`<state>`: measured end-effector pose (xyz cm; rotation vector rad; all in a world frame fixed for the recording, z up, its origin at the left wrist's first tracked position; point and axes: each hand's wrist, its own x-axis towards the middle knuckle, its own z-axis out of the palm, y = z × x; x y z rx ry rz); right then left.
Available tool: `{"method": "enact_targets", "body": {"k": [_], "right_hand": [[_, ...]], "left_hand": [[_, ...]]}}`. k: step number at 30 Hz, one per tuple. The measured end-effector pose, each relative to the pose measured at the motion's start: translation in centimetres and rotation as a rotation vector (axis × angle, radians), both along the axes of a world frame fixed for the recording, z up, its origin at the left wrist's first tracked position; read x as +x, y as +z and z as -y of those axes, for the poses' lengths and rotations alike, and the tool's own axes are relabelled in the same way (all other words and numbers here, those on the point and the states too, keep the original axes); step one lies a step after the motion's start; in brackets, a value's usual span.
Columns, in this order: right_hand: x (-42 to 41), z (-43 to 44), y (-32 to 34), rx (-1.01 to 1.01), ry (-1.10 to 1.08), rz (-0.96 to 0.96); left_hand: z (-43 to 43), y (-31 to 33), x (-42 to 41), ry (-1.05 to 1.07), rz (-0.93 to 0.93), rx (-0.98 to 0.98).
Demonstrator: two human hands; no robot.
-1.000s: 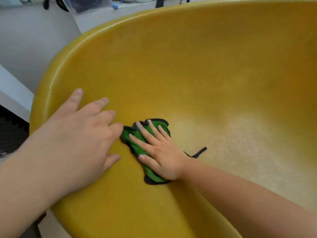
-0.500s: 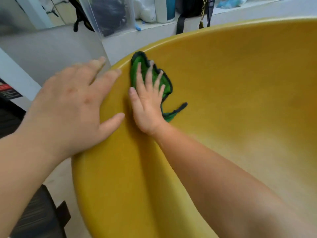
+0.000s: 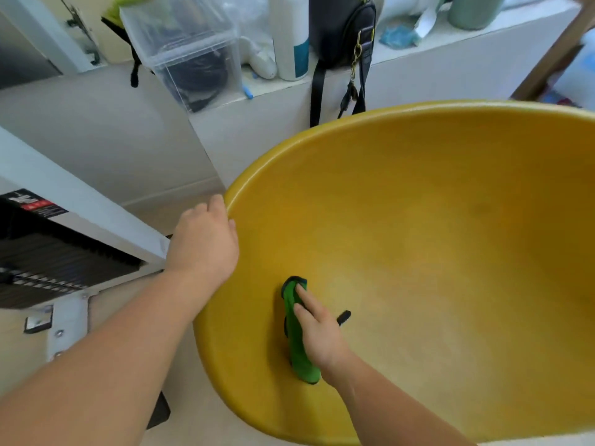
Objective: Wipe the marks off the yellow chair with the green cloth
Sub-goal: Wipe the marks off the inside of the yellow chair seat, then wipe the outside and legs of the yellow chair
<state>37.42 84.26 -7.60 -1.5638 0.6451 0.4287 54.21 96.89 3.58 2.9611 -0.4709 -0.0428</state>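
The yellow chair [image 3: 418, 220] is a wide curved shell that fills the right half of the view. A green cloth [image 3: 294, 336] with a dark trim lies bunched on the shell's inner left side. My right hand [image 3: 317, 331] presses down on the cloth, fingers stretched over it and pointing up-left. My left hand [image 3: 204, 246] grips the chair's left rim, thumb over the edge and fingers curled behind it. A faint dark smudge [image 3: 481, 209] shows on the upper back of the shell.
A white ledge [image 3: 418, 53] behind the chair carries a clear plastic box [image 3: 190, 46], a white bottle [image 3: 289, 37] and a black bag [image 3: 341, 30] with hanging straps. A white and black appliance [image 3: 48, 252] stands at the left over the pale floor.
My right hand slid the cloth from the chair's top rim down onto the lower inner side. My left hand shifted from lying flat on the shell to gripping the rim. The view pulled back.
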Motion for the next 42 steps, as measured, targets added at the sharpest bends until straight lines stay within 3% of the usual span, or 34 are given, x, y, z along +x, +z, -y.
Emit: {"method": "enact_targets", "body": {"k": [5, 14, 21, 24, 28, 35, 42], "right_hand": [[2.9, 0.9, 5.3, 0.03, -0.17, 0.003], [4.0, 0.2, 11.3, -0.08, -0.239, 0.007], [3.2, -0.8, 13.8, -0.273, -0.264, -0.068], [3.9, -1.2, 14.1, -0.356, -0.233, -0.144], [5.8, -1.8, 12.5, -0.417, -0.273, -0.224], [7.3, -2.5, 10.6, -0.475, -0.362, -0.253], [5.7, -7.1, 11.5, -0.549, -0.251, -0.294]], "left_hand": [[-0.6, 1.0, -1.0, 0.006, -0.067, 0.019], [-4.9, 3.4, -10.2, 0.02, -0.25, 0.146], [-7.9, 6.0, -21.4, -0.072, -0.554, 0.173], [-9.4, 7.0, -23.5, -0.215, -0.687, 0.207], [-10.9, 8.1, -21.5, -0.454, -0.647, 0.285], [-12.6, 7.2, -15.0, -0.285, -0.498, 0.018], [-15.1, 8.6, -10.2, -0.278, -0.472, 0.054]]}}
